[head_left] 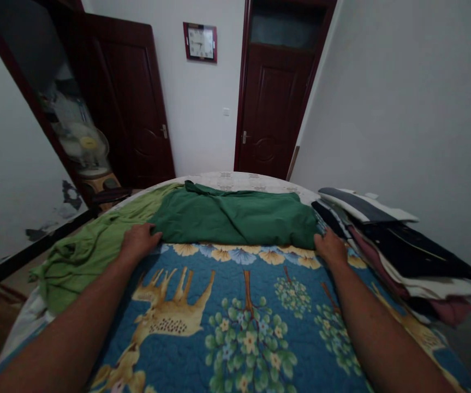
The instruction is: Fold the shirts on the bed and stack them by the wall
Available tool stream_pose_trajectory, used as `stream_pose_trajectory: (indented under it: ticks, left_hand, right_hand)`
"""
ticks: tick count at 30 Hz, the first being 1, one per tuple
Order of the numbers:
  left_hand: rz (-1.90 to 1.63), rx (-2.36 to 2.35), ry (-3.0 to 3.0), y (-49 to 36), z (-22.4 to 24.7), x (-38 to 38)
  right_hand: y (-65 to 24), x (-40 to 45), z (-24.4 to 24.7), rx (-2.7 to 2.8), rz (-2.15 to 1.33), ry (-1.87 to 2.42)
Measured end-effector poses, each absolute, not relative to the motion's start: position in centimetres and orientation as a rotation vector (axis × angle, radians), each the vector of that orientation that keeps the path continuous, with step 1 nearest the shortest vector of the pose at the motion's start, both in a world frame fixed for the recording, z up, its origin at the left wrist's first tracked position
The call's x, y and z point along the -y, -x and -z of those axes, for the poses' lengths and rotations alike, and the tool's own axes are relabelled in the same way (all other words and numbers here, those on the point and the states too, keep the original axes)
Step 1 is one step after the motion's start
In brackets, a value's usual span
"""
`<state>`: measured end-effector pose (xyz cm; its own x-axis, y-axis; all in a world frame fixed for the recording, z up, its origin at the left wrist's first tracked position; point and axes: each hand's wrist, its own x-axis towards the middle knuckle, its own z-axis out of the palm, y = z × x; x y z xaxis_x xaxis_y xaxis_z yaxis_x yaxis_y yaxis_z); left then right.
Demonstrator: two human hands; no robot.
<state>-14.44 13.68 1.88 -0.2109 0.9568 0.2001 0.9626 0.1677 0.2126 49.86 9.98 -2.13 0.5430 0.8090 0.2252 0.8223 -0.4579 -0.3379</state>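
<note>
A dark green garment [235, 218], folded into a long flat band, lies across the far part of the bed. At its near left corner is my left hand [140, 240], its fingers closed on the cloth edge and partly hidden. My right hand [331, 248] pinches the near right corner in the same way, with the thumb towards the cloth. A crumpled light green garment [83, 251] spreads to the left, partly under the dark green one and beside my left forearm.
A stack of folded clothes [399, 245] stands at the right, close to my right hand. Beneath everything is a blue quilted bedspread [227, 295] with deer and trees. Beyond the bed are two dark red doors [131, 98], a wall clock [201, 42] and a fan [83, 144].
</note>
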Motion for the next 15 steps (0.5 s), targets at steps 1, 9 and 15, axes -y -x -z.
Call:
stream_pose_trajectory:
  ticks: [1,9,15]
  left_hand:
    - [0.432,2.341,1.98,14.3,-1.7,-13.7]
    - [0.377,2.417,1.661,14.9,-1.6,-12.1]
    - [0.415,2.375,1.831,15.0,-2.3,-11.7]
  right_hand:
    - [-50.2,-9.9,1.9,1.386,0.063,2.376]
    - [-51.3,-9.4,2.3,1.46,0.166,2.426]
    - [-50.6,-10.0,2.1,1.337,0.103,2.139]
